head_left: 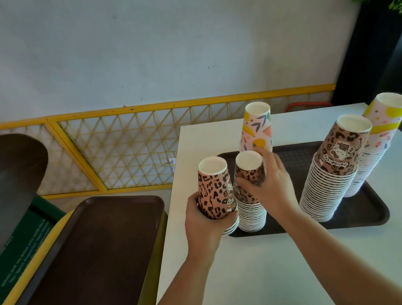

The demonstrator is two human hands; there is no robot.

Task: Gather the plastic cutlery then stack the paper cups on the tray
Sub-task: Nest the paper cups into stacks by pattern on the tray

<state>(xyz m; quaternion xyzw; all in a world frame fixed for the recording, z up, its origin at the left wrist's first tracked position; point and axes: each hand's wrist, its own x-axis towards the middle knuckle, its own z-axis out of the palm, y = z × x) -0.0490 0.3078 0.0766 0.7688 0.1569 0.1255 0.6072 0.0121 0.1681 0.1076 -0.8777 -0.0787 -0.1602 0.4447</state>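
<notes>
Leopard stack, held: lower centre-left of frame, upside down at the tray's left edge; left hand wraps its lower part.
Leopard stack, standing: just right of it, on the tray; right hand grips the top cup.
Other stacks: one tall leopard, two pastel, centre to right.
Cutlery: none visible.
Handling: likely light, thin-walled, crushable; nested stacks lean. Hold low near the rims, squeeze gently.

We see bare tray between the leopard cup stacks; the front counter lies open.
</notes>
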